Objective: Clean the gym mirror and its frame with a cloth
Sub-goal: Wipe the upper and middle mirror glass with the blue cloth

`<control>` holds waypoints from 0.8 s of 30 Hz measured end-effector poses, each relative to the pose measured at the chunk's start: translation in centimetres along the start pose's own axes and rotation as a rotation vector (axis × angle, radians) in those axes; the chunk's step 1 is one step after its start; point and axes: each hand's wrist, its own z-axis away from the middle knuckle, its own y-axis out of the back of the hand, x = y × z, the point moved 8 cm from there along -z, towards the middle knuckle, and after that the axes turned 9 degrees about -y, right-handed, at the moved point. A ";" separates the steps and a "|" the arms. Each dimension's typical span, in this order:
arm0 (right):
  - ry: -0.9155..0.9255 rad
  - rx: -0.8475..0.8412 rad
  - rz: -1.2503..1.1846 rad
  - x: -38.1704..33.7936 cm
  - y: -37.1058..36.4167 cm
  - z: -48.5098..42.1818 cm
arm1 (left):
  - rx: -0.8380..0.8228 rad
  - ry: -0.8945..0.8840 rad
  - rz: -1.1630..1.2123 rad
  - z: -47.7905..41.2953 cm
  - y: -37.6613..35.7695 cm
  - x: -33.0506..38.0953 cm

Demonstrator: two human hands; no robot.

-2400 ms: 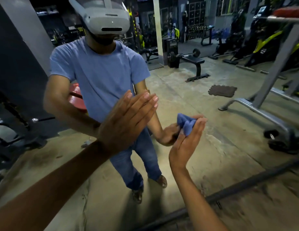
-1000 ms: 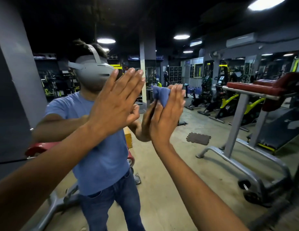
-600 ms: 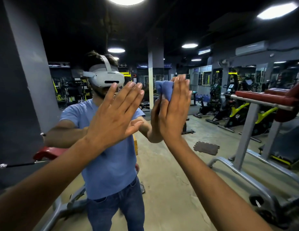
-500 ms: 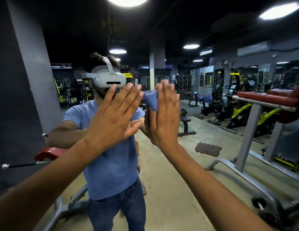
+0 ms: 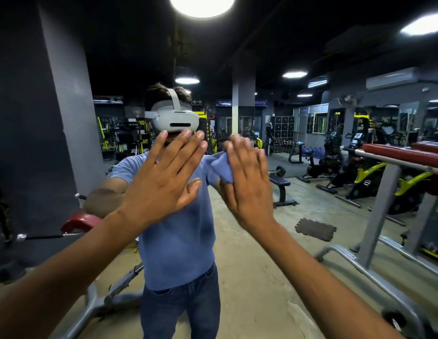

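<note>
The gym mirror point(image 5: 257, 277) fills the whole view, and its frame is out of sight. My left hand point(image 5: 164, 177) lies flat on the glass at centre with its fingers spread and straight. Just to the right, my right hand point(image 5: 248, 184) presses a blue cloth point(image 5: 221, 167) against the glass with straight fingers. The crumpled cloth sticks out past the thumb side of that hand. Both forearms reach up from the lower corners.
The glass reflects a person in a blue shirt point(image 5: 181, 241) and white headset point(image 5: 175, 119). It also reflects a grey pillar point(image 5: 66, 113) at left, a red-padded steel machine point(image 5: 384, 192) at right, a bench point(image 5: 281, 189) and yellow exercise bikes behind.
The view has lifted from the reflected floor to head height. My right hand has slid the cloth leftward and a little down across the glass. My left hand stays flat on it.
</note>
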 end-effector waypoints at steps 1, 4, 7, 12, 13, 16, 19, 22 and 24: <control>-0.066 0.033 0.001 1.3 0.6 -0.4 | 0.004 0.020 0.005 -0.1 0.2 0.0; -0.287 0.149 -0.092 4.2 2.3 -3.1 | 0.039 0.067 0.010 -1.1 0.6 0.5; -0.305 0.159 -0.091 3.6 1.7 -4.0 | 0.047 0.066 0.011 -2.5 0.4 2.1; 0.036 -0.064 -0.033 2.1 -0.2 3.7 | -0.006 0.074 0.000 -1.9 -0.6 3.6; 0.051 -0.066 -0.015 3.0 0.1 4.6 | -0.015 0.071 -0.001 -1.8 -0.6 3.7; -0.154 0.069 -0.056 6.3 1.7 2.9 | -0.041 0.076 -0.007 -1.8 -0.8 3.8; -0.352 0.174 -0.146 6.9 2.1 -0.6 | -0.055 0.082 -0.001 -1.6 -1.1 3.7; -0.294 0.116 -0.155 4.3 0.8 0.5 | -0.050 0.083 0.027 -1.1 -1.0 4.2; -0.183 0.015 -0.136 2.8 -0.4 4.5 | -0.063 0.064 0.044 -0.4 -1.0 5.1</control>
